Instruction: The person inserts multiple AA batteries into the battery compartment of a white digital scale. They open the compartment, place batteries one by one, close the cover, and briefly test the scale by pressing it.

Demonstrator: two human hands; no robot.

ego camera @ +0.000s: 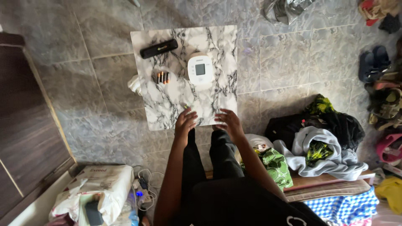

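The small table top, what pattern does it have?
The table top is white marble with dark grey veins; head view.

On the counter [167, 104], a long case [158, 48] lies far left, batteries [163, 78] sit nearer, a monitor unit [199, 71] to their right, both hands at the near edge.

Your silver bag [287, 9] at 12 o'clock is cut by the top edge; the batteries [163, 77] are too small to count; the tabletop [167, 104] near edge hides under your left hand [184, 121].
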